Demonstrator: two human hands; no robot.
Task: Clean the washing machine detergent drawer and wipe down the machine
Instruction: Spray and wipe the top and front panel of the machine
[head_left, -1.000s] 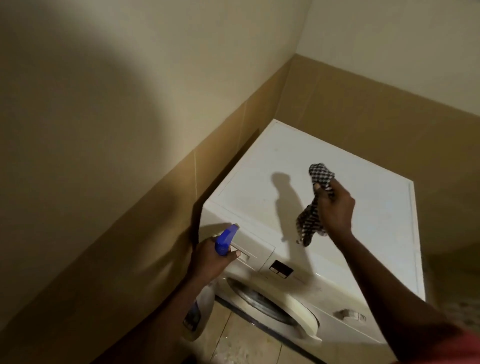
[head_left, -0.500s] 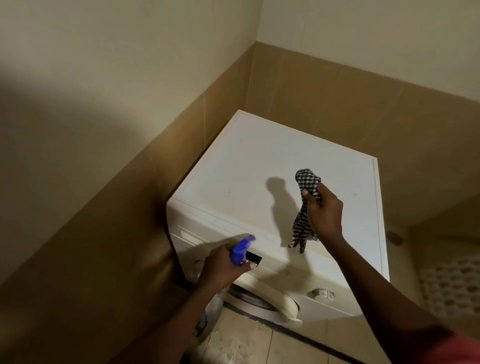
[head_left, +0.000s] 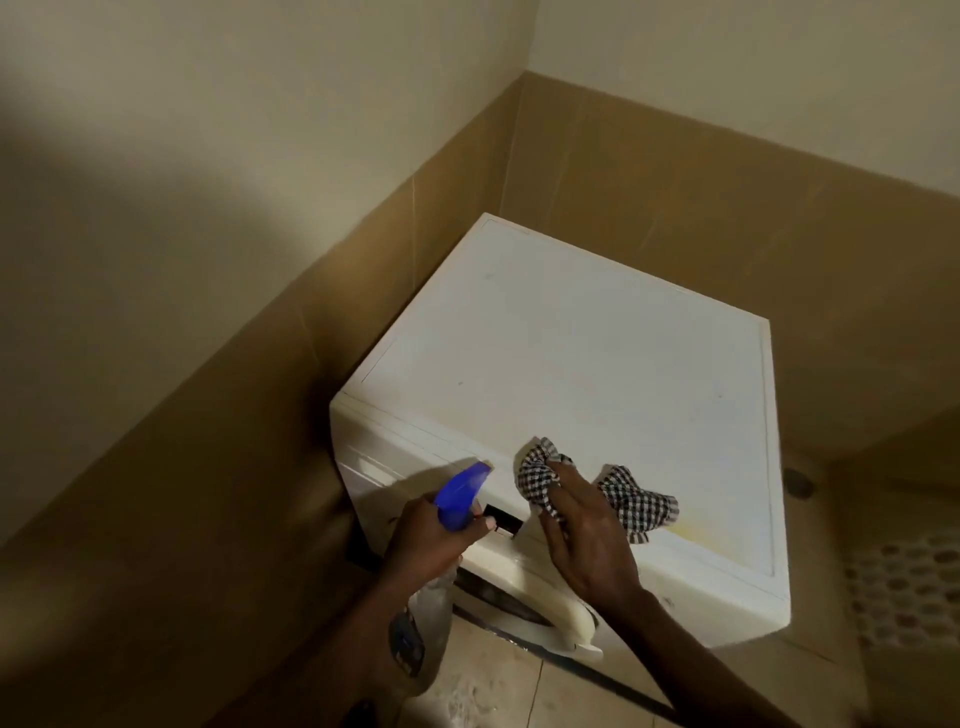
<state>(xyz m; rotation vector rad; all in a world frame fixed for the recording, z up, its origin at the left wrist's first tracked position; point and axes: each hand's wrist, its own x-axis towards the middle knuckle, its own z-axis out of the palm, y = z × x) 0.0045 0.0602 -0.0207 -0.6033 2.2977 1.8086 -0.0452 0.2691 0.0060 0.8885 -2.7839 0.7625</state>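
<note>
A white front-loading washing machine stands in the room's corner, its flat top facing me. My right hand presses a black-and-white checked cloth flat against the top's front edge, near the control panel. My left hand grips a spray bottle with a blue trigger head, held in front of the panel's left part. The bottle's pale body hangs below my hand. The detergent drawer front sits at the panel's upper left and looks closed. The round door shows below my hands.
Brown tiled walls close in on the machine's left and back. A tiled floor lies in front. A pebbled mat lies at the right, and a dark round fitting sits on the wall behind the machine's right side.
My right hand has come down from holding the cloth dangling in the air to pressing it on the machine's top front edge. The left hand with the bottle shifted slightly right.
</note>
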